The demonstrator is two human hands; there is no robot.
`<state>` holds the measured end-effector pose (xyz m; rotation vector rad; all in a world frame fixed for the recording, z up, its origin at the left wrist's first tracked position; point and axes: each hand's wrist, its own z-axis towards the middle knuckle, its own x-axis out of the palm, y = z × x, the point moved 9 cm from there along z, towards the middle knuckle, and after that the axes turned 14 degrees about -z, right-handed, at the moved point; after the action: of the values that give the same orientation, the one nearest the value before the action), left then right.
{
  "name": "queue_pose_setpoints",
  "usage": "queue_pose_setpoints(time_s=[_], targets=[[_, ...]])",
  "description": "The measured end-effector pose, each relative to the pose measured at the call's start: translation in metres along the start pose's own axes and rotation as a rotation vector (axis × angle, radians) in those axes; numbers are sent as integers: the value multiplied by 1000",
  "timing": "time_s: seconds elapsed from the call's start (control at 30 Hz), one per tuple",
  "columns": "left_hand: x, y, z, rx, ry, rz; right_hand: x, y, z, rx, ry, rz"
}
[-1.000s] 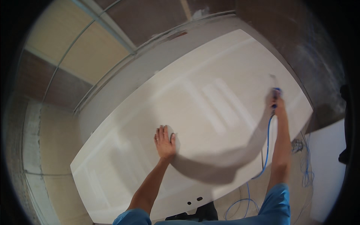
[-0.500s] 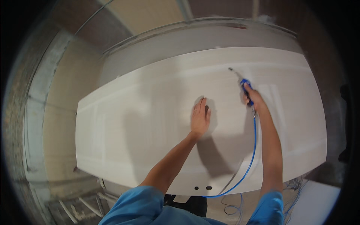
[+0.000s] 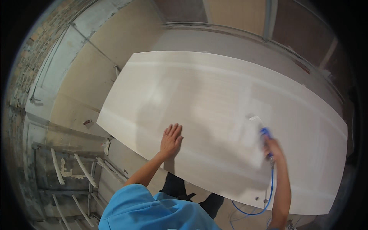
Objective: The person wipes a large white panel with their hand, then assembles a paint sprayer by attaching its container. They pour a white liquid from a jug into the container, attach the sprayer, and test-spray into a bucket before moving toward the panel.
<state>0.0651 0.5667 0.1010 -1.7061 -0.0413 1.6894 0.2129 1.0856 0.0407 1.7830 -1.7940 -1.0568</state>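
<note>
A large pale door panel [image 3: 214, 96] lies flat across the middle of the view, with two small holes near its front edge. On its near left part, my left hand [image 3: 171, 141] rests palm down, fingers stretched out. My right hand [image 3: 274, 148] is wrapped round a blue air blow gun [image 3: 265, 133], held above the right part of the door. The gun's thin nozzle points toward the far left and is smeared by motion. From its handle a blue hose [image 3: 272, 188] runs down and curves below the door's front edge.
At the lower left stands a metal rack [image 3: 65, 191] with pale bars. Brown and tan panels [image 3: 235, 17] lean behind the door, and a brick wall [image 3: 23, 73] rises at the far left. Loose hose coils [image 3: 239, 220] lie on the floor below the front edge.
The view has turned, and the door appears slanted. My left hand has slid toward the door's near left edge, still flat. The blow gun has come nearer to me in my right hand.
</note>
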Motion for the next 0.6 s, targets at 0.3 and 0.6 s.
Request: queue_pose_setpoints(time_s=[0.3, 0.6], targets=[[-181, 379, -32, -471, -213, 122, -39, 23, 189, -188, -594, 1145], [-223, 465, -46, -566, -399, 95, 484, 351, 336, -81, 116, 451]])
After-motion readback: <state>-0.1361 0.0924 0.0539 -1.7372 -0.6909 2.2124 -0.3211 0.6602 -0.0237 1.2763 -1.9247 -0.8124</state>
